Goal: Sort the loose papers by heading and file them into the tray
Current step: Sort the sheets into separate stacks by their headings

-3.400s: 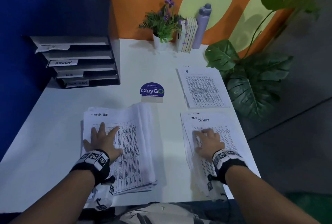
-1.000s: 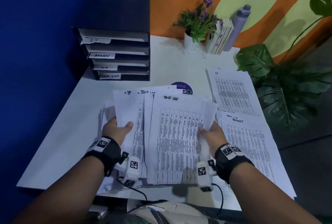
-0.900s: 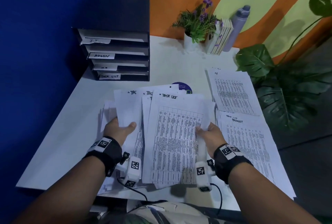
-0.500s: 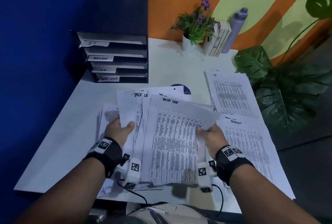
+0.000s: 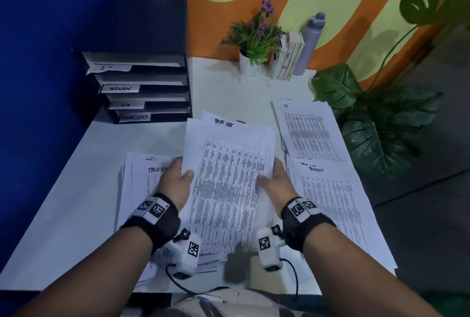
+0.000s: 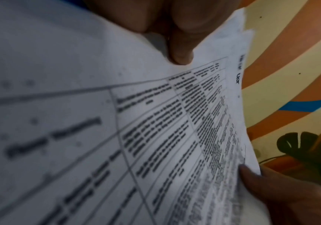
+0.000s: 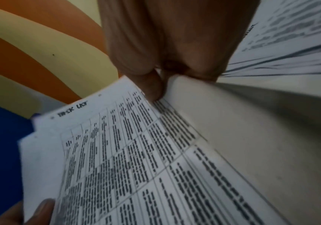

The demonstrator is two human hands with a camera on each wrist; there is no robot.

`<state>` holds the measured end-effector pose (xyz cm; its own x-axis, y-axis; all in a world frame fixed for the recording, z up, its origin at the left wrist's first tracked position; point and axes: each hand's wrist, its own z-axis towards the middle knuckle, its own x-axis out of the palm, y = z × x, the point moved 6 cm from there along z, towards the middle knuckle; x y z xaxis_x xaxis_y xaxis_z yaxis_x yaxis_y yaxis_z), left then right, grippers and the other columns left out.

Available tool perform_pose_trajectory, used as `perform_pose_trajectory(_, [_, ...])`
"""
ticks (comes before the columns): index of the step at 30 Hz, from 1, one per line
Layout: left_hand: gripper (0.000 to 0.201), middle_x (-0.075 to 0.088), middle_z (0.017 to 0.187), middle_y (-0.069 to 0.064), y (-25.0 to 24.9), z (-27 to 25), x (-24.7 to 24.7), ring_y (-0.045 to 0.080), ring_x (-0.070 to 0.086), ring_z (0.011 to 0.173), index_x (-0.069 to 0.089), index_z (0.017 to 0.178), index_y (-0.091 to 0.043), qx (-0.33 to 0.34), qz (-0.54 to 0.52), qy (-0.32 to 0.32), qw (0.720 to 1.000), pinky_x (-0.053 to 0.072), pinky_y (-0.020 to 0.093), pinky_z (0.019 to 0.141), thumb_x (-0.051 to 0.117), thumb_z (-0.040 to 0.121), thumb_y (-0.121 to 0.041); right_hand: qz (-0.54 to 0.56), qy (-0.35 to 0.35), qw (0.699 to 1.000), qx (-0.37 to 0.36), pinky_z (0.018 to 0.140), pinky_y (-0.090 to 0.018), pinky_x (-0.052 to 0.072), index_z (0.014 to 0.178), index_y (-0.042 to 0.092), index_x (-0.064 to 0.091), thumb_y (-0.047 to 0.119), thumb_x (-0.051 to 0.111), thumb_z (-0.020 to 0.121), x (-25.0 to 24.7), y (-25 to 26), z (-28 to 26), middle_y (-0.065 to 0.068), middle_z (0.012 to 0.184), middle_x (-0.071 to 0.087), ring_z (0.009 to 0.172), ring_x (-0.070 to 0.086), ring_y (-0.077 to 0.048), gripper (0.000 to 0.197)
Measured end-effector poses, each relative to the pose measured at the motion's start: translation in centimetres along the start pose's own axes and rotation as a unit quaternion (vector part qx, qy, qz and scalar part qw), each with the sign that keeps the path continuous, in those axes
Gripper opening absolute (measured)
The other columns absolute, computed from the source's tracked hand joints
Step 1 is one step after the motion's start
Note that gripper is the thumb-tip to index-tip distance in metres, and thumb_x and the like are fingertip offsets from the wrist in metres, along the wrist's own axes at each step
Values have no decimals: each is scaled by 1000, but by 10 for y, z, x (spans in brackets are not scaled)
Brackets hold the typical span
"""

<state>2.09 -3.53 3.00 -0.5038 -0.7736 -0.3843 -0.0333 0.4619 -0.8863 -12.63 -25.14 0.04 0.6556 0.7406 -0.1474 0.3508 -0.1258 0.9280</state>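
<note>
A bundle of printed sheets headed "TASK LIST" point(image 5: 226, 179) is held upright above the white desk. My left hand point(image 5: 176, 180) grips its left edge, thumb on the front. My right hand point(image 5: 276, 182) grips the right edge. The wrist views show the same sheets point(image 6: 155, 137) point(image 7: 136, 159) close up, with my left hand point(image 6: 176, 45) and right hand point(image 7: 155, 85) pinching the edges. A black four-slot tray point(image 5: 142, 88) labelled IT, ADMIN, HR and TASK LIST stands at the back left. Under my left hand lies another pile of papers point(image 5: 137, 182).
Two more paper piles lie on the right: one headed "AP" point(image 5: 307, 131) and a "TASK LIST" pile point(image 5: 335, 205) near the front edge. A potted flower point(image 5: 254, 44), books point(image 5: 288, 57) and a bottle point(image 5: 309, 42) stand at the back. A big leafy plant point(image 5: 381, 118) borders the desk's right side.
The fanned sheets have been drawn together into one narrower bundle between both hands. One second ago they were spread wide; 3.4 s ago both hands lay flat on the piles.
</note>
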Motion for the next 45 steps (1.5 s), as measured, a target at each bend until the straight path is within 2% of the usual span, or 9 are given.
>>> perform_pose_trajectory(5, [44,50,139,-4,4,12,19,16,52,120,41,140,-24,30,18,20,999,42,26,93,50,98,-15,-112,-109,988,12,76,-41,57,137,24,40,-1,49,93,-73,13,0,-7,109,60,95,63,-29,52])
perform_pose_trajectory(8, [53,30,154,1,21,22,18,23,36,138,36,146,-23,13,124,1,992,33,35,111,54,97,-21,-163,-143,976,28,75,-34,49,137,21,41,-3,47,91,-130,13,-1,-8,109,61,94,61,-28,52])
perform_pose_trajectory(15, [68,-2,163,-1,47,20,9,25,-2,149,17,152,-32,-71,356,-8,932,15,55,117,51,94,-43,-289,-199,930,111,86,-43,53,138,26,42,4,47,90,-230,-21,-10,-9,110,61,96,61,-33,54])
perform_pose_trajectory(18, [77,-12,162,-2,58,14,5,26,-7,149,9,152,-36,-107,400,-13,910,13,58,116,51,90,-55,-381,-198,891,145,102,-49,42,152,25,19,1,49,88,-235,-26,-10,-12,143,42,125,46,-37,75])
perform_pose_trajectory(22, [87,-23,159,3,73,4,0,29,-14,147,0,152,-37,-144,412,-9,900,7,59,116,45,85,-69,-484,-182,846,126,109,-52,28,154,22,10,15,55,90,-197,-21,-4,-9,156,17,137,25,-34,78])
perform_pose_trajectory(28, [99,-28,157,11,89,-11,-11,32,-17,147,-4,153,-33,-188,399,7,897,3,56,118,56,82,-65,-309,-6,950,-36,98,-32,44,131,10,57,21,60,94,-52,-7,8,-13,125,59,110,60,-26,39])
perform_pose_trajectory(34, [83,-5,162,9,92,-15,-27,31,7,148,16,153,-28,-111,327,-25,938,19,45,119,62,86,-46,-256,199,946,22,90,-38,53,138,9,46,48,57,93,69,-8,-25,-9,109,65,101,66,-29,61])
perform_pose_trajectory(39, [71,21,157,12,92,-15,-41,28,23,144,24,152,-14,-82,242,-33,966,22,39,118,59,92,-25,-377,149,914,-28,87,-30,45,121,2,51,30,57,95,84,-5,-26,-14,117,60,108,57,-30,38])
perform_pose_trajectory(45, [64,37,151,5,95,-11,-55,24,38,138,25,151,-16,-128,126,-13,984,31,39,113,52,96,-31,-200,27,979,43,87,-34,51,117,1,61,8,60,89,50,-13,-6,-13,110,67,102,63,-29,28])
